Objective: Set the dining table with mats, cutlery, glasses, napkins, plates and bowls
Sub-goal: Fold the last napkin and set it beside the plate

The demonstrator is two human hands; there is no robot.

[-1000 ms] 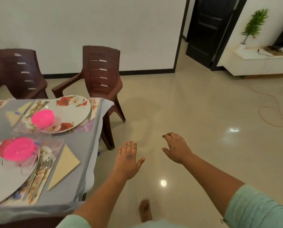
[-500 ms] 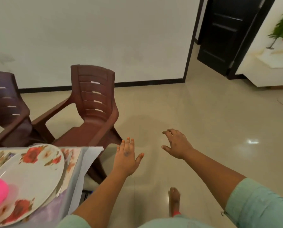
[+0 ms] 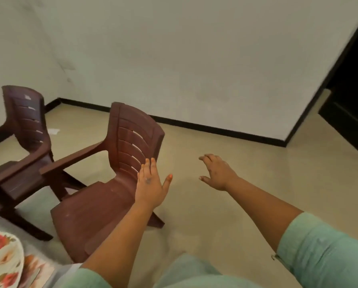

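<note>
Only a corner of the set table shows at the bottom left: a white plate with red flowers lying on a floral mat. My left hand is stretched forward with straight fingers, in front of the nearer brown chair's backrest, holding nothing. My right hand hovers over the floor to the right, fingers loosely spread and empty. The rest of the table settings lie outside the view.
Two brown plastic armchairs stand by the table: the nearer chair just left of my left hand, the farther chair at the left. Beige tiled floor stretches to the right. A dark doorway is at the far right.
The view has swung right and away from the table, so the pink bowls and cutlery have left the frame. Both hands stay raised and empty, now close to the nearer chair.
</note>
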